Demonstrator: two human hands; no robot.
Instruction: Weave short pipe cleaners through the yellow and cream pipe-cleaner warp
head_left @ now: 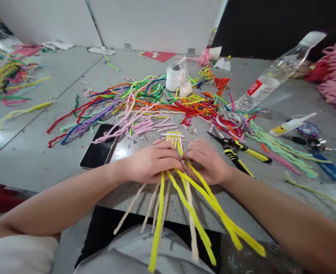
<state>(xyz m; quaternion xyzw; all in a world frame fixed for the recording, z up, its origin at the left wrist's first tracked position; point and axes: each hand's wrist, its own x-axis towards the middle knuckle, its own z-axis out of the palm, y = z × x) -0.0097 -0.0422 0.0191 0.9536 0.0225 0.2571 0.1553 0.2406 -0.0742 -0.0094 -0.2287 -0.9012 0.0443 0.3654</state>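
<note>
My left hand (158, 160) is closed over a small weave of yellow and cream pipe cleaners, its fingers pressed on the strands. Beyond the fingertips shows the woven end (173, 136), yellow and pale strips crossing in a grid. Right beside it, my right hand (204, 160) is closed, pinching strands at the weave's right side. Long yellow pipe cleaners (195, 217) fan out towards me past the table edge, with cream ones (130, 209) among them. The part of the weave under my fingers is hidden.
A phone (98, 146) lies left of my hands, with pliers (236, 150) to the right. Behind spreads a heap of coloured pipe cleaners (122, 99) around a white roll (175, 78). A tilted plastic bottle (271, 82), a tape ring (229, 120) and a glue bottle (292, 125) are farther right.
</note>
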